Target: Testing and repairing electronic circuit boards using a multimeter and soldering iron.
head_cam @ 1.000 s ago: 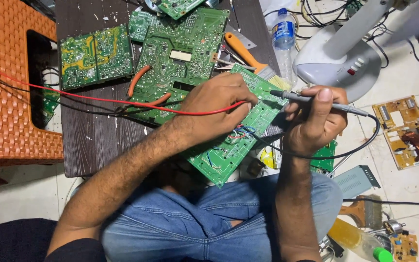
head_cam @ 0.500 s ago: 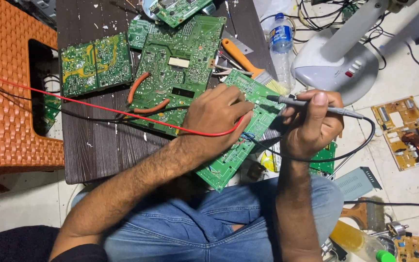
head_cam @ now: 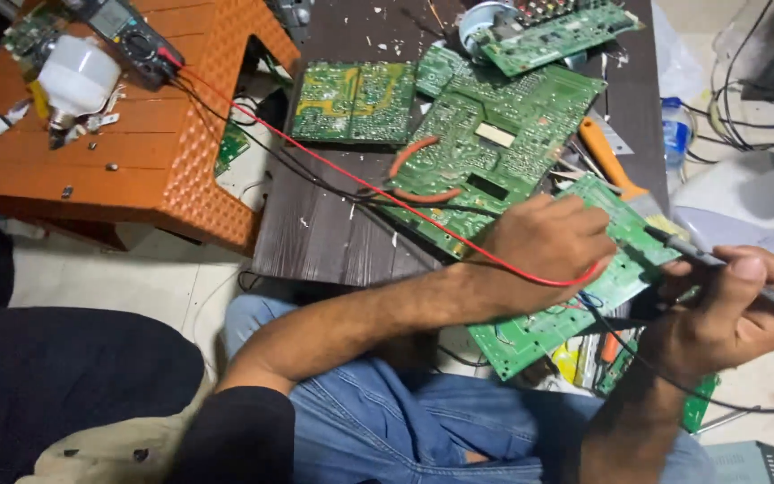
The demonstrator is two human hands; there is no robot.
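Observation:
A green circuit board point(head_cam: 584, 305) lies tilted over my lap at the dark board's edge. My left hand point(head_cam: 544, 246) presses down on it, fingers curled, with a red probe lead point(head_cam: 360, 184) running under the palm. My right hand point(head_cam: 727, 309) grips a grey soldering iron point(head_cam: 727, 269) like a pen, its tip touching the board's upper right corner. A black cord trails from the iron below my wrist.
A large green board point(head_cam: 503, 148) and two smaller ones point(head_cam: 356, 100) lie on the dark wooden board point(head_cam: 333, 233). An orange-handled brush point(head_cam: 611, 166) sits beside them. An orange stool point(head_cam: 150, 134) at left carries a multimeter point(head_cam: 132, 31) and a white bulb point(head_cam: 73, 81). A water bottle point(head_cam: 676, 134) stands at right.
The view has swung left and closer, bringing the orange stool top with the multimeter and bulb into sight. Both hands keep their hold on the board and the iron.

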